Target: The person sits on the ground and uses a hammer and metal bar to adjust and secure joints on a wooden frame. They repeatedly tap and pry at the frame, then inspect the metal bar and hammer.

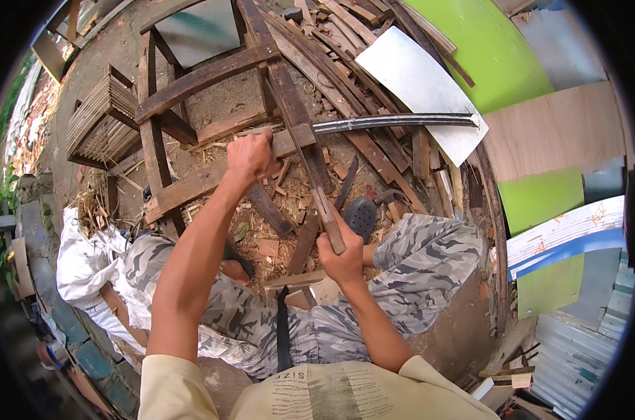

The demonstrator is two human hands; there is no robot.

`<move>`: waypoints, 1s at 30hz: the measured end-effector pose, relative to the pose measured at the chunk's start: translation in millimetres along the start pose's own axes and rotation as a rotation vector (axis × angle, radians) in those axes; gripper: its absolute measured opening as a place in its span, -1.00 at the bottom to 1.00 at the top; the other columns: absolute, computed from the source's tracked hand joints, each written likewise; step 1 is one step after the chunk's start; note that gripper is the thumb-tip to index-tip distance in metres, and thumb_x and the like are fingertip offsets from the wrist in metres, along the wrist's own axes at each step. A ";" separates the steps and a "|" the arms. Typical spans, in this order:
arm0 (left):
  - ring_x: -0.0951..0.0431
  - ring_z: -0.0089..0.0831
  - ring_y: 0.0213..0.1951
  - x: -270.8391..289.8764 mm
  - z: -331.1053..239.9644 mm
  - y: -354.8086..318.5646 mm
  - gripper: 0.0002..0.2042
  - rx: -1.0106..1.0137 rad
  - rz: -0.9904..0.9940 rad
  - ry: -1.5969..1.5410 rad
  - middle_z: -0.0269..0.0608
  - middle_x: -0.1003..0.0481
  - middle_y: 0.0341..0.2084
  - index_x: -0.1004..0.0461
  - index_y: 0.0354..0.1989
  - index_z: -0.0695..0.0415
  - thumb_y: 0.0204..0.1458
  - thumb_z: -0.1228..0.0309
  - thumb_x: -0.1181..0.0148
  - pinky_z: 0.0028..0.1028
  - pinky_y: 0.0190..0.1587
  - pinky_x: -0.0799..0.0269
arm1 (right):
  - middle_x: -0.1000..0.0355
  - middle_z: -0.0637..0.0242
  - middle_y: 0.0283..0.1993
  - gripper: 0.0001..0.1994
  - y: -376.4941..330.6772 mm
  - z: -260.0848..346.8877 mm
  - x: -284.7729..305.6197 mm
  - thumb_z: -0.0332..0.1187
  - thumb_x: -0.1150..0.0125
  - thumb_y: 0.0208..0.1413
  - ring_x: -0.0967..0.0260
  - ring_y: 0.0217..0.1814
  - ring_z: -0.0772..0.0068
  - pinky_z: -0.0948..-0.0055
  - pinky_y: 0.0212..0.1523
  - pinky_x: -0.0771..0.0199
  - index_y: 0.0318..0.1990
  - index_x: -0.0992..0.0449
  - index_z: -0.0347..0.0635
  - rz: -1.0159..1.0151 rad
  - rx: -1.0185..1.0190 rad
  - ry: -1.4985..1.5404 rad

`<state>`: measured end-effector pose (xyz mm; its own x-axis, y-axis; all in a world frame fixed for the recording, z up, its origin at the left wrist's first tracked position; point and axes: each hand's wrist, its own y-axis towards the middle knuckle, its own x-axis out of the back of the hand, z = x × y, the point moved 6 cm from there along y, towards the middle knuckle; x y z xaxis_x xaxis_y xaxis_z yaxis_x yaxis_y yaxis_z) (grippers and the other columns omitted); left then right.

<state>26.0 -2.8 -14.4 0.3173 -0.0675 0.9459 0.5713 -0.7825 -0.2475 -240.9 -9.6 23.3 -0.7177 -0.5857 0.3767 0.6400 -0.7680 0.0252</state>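
Both grips clenched: left hand [251, 155] on the long blade [394, 122] (pointing right), right hand [342, 255] on the wooden strip [310, 175].

The left hand [251, 155] sits on the handle of a long blade [394, 122] that extends rightward over a wooden frame [191, 126]. The right hand [342, 255], nearer the person, grips a wooden stick [317, 189]. A metal sheet [419, 87] lies behind the blade, and slatted crates [100, 122] stand at far left.

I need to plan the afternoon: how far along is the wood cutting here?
Done: wood chips litter the ground. In hand: the left hand grips a long curved blade, while the right hand holds a thin wooden stick. Left: uncut slats lie piled beyond.
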 end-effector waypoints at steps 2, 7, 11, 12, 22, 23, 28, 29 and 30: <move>-0.66 0.06 -0.30 6.1 9.3 2.6 -0.62 0.021 0.009 0.004 0.15 -0.61 -0.43 -0.50 -0.18 0.18 -0.22 0.30 -0.30 -0.07 -0.26 -0.55 | -0.59 0.06 -0.38 -0.40 -48.8 0.4 24.4 -0.54 -0.14 -0.02 -0.58 -0.47 0.35 0.40 -0.36 -0.53 0.29 -0.41 -0.37 0.031 0.039 -0.025; -0.65 0.03 -0.32 5.6 0.8 -3.8 -0.63 -0.017 0.001 0.024 0.14 -0.61 -0.42 -0.50 -0.18 0.19 -0.19 0.30 -0.30 -0.09 -0.25 -0.55 | -0.61 0.03 -0.34 -0.40 -97.5 10.7 61.1 -0.58 -0.10 -0.03 -0.57 -0.50 0.41 0.45 -0.42 -0.50 0.28 -0.41 -0.40 0.060 -0.018 -0.054; -0.65 0.03 -0.32 5.2 7.0 3.6 -0.62 0.003 -0.011 0.030 0.12 -0.61 -0.42 -0.49 -0.17 0.17 -0.19 0.27 -0.31 -0.09 -0.24 -0.55 | -0.54 0.22 -0.45 -0.42 -39.3 -9.1 29.7 -0.55 -0.11 0.01 -0.39 -0.58 0.57 0.51 -0.48 -0.42 0.29 -0.41 -0.39 0.039 -0.021 0.048; -0.65 0.03 -0.32 7.8 7.6 8.2 -0.62 0.006 -0.013 0.025 0.12 -0.61 -0.42 -0.49 -0.17 0.17 -0.19 0.26 -0.31 -0.09 -0.24 -0.56 | -0.52 0.25 -0.46 -0.42 -34.5 -13.7 22.2 -0.55 -0.11 0.02 -0.35 -0.59 0.59 0.51 -0.49 -0.41 0.29 -0.41 -0.39 0.016 -0.003 0.048; -0.66 0.03 -0.17 6.4 10.4 11.0 -0.50 -0.015 0.080 -0.076 0.14 -0.64 -0.30 -0.58 -0.09 0.18 -0.25 0.18 -0.31 -0.12 -0.07 -0.57 | -0.58 0.03 -0.37 -0.42 -84.7 29.2 70.8 -0.53 -0.16 0.00 -0.53 -0.48 0.51 0.45 -0.39 -0.51 0.27 -0.42 -0.43 0.059 -0.050 -0.048; -0.66 0.03 -0.16 6.1 15.1 8.2 -0.50 -0.004 0.082 -0.081 0.15 -0.64 -0.29 -0.58 -0.09 0.18 -0.26 0.18 -0.31 -0.12 -0.06 -0.57 | -0.59 0.02 -0.36 -0.42 -96.6 29.3 77.7 -0.53 -0.16 -0.01 -0.54 -0.48 0.48 0.45 -0.40 -0.51 0.26 -0.42 -0.44 0.066 -0.047 -0.057; -0.65 0.03 -0.17 9.4 12.4 9.9 -0.46 -0.009 0.115 -0.086 0.15 -0.64 -0.28 -0.57 -0.07 0.25 -0.27 0.20 -0.30 -0.14 -0.05 -0.57 | -0.61 -0.04 -0.33 -0.42 -116.0 35.1 92.1 -0.54 -0.15 -0.05 -0.57 -0.51 0.39 0.44 -0.42 -0.52 0.23 -0.42 -0.53 0.086 -0.061 -0.132; -0.66 0.02 -0.17 12.8 11.1 10.0 -0.46 -0.011 0.143 -0.107 0.15 -0.64 -0.28 -0.56 -0.07 0.27 -0.28 0.21 -0.30 -0.14 -0.05 -0.56 | -0.61 -0.05 -0.32 -0.41 -116.1 37.7 92.0 -0.54 -0.15 -0.06 -0.58 -0.51 0.38 0.44 -0.43 -0.52 0.22 -0.42 -0.54 0.081 -0.058 -0.139; -0.66 0.02 -0.18 13.7 9.7 10.6 -0.45 -0.011 0.170 -0.128 0.15 -0.64 -0.28 -0.56 -0.07 0.28 -0.28 0.22 -0.30 -0.15 -0.05 -0.56 | -0.61 -0.06 -0.31 -0.41 -115.9 40.5 91.5 -0.54 -0.16 -0.06 -0.58 -0.51 0.38 0.44 -0.43 -0.52 0.22 -0.42 -0.54 0.076 -0.056 -0.146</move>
<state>43.7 -6.0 -6.0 0.5024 -0.1211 0.8561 0.4930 -0.7733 -0.3987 -369.7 36.3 92.4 -0.6176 -0.6017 0.5064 0.6718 -0.7385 -0.0581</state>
